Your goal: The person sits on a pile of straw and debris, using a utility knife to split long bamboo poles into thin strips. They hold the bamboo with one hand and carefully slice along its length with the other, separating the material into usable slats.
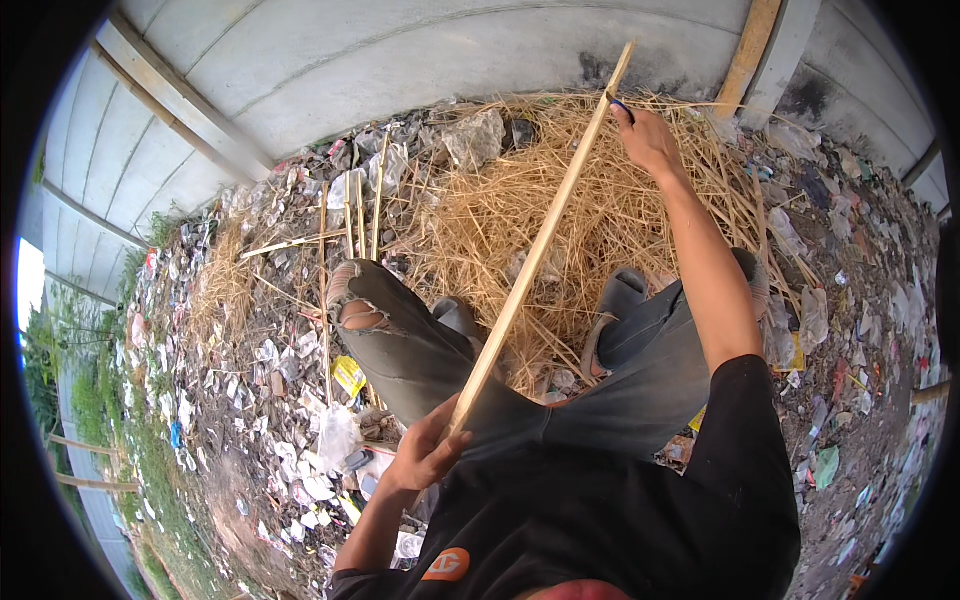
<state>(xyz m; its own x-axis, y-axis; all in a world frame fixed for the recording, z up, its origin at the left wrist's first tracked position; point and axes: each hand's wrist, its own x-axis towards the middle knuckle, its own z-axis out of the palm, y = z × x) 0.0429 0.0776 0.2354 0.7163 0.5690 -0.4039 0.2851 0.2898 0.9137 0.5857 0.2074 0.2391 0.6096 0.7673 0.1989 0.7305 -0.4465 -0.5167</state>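
Observation:
A long pale strip of split bamboo [545, 235] slants across my lap, from low left to far right. My left hand [428, 447] is closed round its near end, close to my waist. Toward the far end, my right hand [650, 140] is closed on a small tool with a dark blue handle [621, 106], which looks like a knife. That tool touches the strip just short of its tip; its blade is mostly hidden. A heap of thin straw-coloured shavings [570, 210] lies on the ground beyond and between my feet.
Several cut strips [361, 215] lie left of the shavings, near my left knee. Scattered litter [290, 400] covers the ground on both sides. A grey panel wall [450, 45] with posts stands at the far side. Green plants [95, 390] grow at far left.

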